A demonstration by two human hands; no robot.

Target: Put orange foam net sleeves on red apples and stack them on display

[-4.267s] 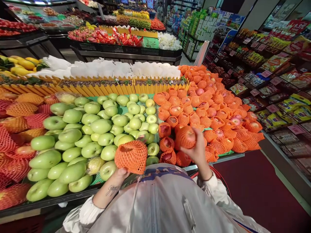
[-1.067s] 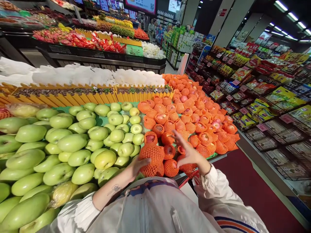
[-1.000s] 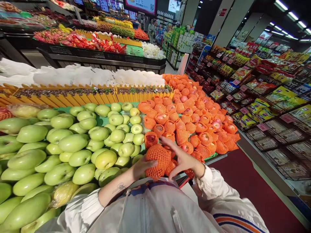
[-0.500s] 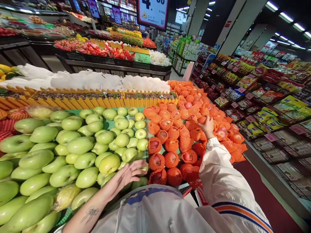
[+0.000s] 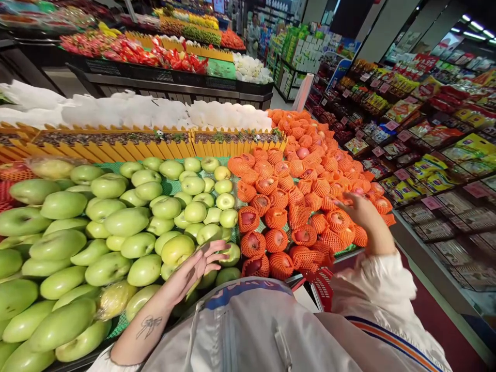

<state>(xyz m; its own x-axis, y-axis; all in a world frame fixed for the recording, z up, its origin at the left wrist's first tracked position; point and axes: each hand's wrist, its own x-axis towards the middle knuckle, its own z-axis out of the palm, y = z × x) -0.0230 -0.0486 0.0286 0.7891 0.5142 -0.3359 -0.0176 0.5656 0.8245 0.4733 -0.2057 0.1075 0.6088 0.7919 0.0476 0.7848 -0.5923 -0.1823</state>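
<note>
My left hand (image 5: pixel 194 267) hovers palm up, fingers spread and empty, just above the near green apples (image 5: pixel 176 249) at the front of the display. My right hand (image 5: pixel 359 211) is stretched out over the right side of the pile of red apples in orange foam nets (image 5: pixel 289 206). Its fingers point left, lie flat over the netted fruit and hold nothing. Several netted apples (image 5: pixel 267 261) sit at the front edge between my two hands.
Large green mangoes (image 5: pixel 58 253) fill the left. A yellow picket divider (image 5: pixel 155 147) backs the apples, with white-wrapped fruit (image 5: pixel 163 111) behind. A red basket (image 5: pixel 321 283) shows below the display edge. Snack shelves (image 5: pixel 437 170) line the red-floored aisle on the right.
A netted apple held in both hands a second ago is gone from them. My left hand opened over the green apples; my right hand reached into the pile, then moved right.
</note>
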